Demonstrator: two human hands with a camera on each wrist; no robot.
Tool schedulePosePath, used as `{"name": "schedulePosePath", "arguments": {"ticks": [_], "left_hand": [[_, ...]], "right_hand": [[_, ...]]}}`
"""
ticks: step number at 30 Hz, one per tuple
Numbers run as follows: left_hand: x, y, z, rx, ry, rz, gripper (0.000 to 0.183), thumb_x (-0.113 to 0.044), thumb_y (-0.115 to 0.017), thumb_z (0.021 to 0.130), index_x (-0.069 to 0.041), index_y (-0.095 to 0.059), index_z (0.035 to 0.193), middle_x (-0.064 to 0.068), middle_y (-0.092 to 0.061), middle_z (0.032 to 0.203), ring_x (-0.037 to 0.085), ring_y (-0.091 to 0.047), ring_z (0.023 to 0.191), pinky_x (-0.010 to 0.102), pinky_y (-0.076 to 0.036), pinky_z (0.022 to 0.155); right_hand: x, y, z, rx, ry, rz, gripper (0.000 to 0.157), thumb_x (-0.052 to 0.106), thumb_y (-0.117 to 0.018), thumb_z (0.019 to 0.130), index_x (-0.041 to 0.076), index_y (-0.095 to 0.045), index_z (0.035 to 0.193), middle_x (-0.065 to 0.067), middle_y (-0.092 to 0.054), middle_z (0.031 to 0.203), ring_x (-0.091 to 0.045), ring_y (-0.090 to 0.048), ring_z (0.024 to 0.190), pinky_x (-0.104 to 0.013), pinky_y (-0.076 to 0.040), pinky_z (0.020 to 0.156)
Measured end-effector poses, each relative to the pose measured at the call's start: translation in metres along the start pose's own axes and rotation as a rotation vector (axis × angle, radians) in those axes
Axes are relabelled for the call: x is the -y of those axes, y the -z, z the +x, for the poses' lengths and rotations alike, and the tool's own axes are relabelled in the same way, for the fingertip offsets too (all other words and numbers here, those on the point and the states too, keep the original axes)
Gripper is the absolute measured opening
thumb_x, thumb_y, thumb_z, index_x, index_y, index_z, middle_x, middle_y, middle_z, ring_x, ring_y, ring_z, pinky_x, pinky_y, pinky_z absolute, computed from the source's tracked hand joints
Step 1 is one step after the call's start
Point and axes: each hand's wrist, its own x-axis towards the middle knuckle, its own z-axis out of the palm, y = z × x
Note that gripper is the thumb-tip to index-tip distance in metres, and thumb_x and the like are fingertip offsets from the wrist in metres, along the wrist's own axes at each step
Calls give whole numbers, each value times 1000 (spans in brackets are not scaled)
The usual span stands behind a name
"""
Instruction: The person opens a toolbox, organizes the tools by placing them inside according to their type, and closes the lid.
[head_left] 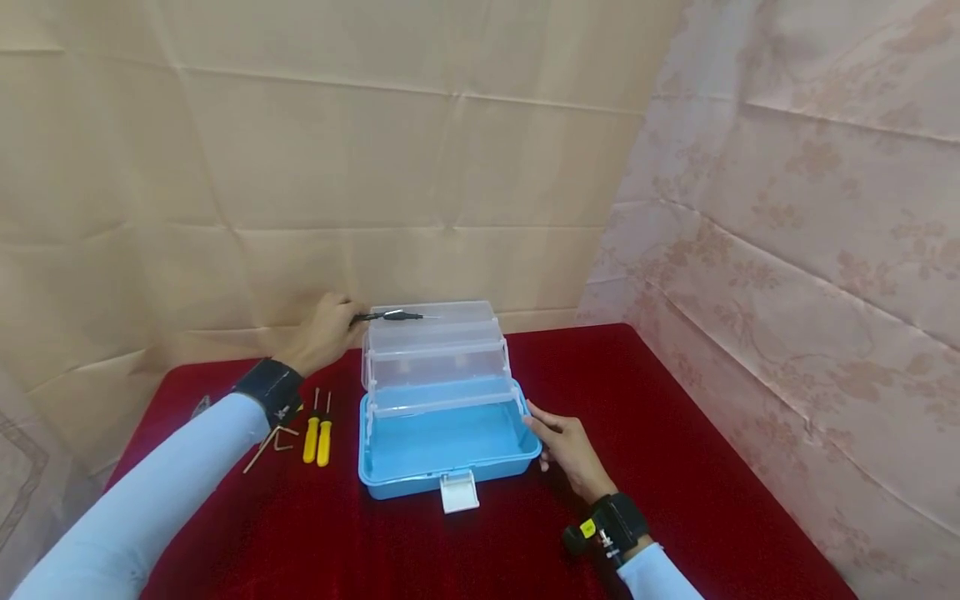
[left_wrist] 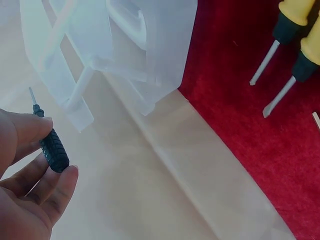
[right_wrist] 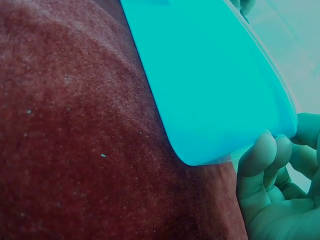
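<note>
In the head view a light blue toolbox (head_left: 408, 487) stands opened on the red cloth. Its clear lid and trays (head_left: 435, 340) are raised at the back, and a white latch (head_left: 459, 492) hangs at the front. My left hand (head_left: 326, 333) is up by the lid's left side, pinching a small black-handled screwdriver (left_wrist: 54, 150) with a thin metal tip. With its fingertips at the box's right end, my right hand (head_left: 568, 450) grips the blue wall. The right wrist view shows thumb and fingers against the toolbox (right_wrist: 210, 85) at its corner.
Left of the toolbox lie two yellow-handled screwdrivers (head_left: 311, 442) side by side. Bent hex keys (head_left: 260, 450) are beside them, partly behind my left forearm. A small greyish item (head_left: 201, 406) sits farther left. A beige curtain (head_left: 300, 167) hangs right behind the table.
</note>
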Motion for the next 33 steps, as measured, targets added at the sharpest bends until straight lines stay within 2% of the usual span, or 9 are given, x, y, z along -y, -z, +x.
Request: {"name": "schedulePosePath", "arguments": {"ticks": [6,15,22,29,33], "left_hand": [[-1,-5,5,-15,-28,12,23,-5,-67,90,4,-68,112,16,-58,99,30,-46,93,42,-43,82],[-2,-10,13,7,-16,28,21,-4,-67,90,3,-69,109,15,-58,99,29,-47,93,41,-44,82],[-8,-15,22,-2,-65,38,20,-2,-66,89,5,-68,107,17,-60,96,31,-49,91,43,-43,81],[-9,-18,20,52,-23,33,23,-3,-67,89,4,-68,110,17,-60,99,31,-47,94,42,-43,84],[-9,-19,21,64,-29,31,22,-3,-67,89,4,-68,110,17,-61,100,31,-48,94,42,-44,84]], "right_hand": [[2,-1,-2,-13,-1,-8,54,39,-65,92,21,-55,142,-16,-58,71,-19,-49,51,-25,-47,51],[1,2,1,9,-9,1,57,46,-68,87,26,-57,140,-15,-57,72,-18,-48,52,-26,-47,51],[2,2,-3,1,-4,-1,61,48,-68,87,24,-55,142,-17,-62,76,-18,-49,51,-26,-48,52],[0,1,-4,24,-7,-3,57,44,-68,88,24,-56,141,-19,-60,77,-18,-50,51,-27,-47,51],[0,0,-3,28,-11,-12,57,42,-66,90,23,-53,143,-19,-60,78,-19,-50,52,-27,-47,50]]}}
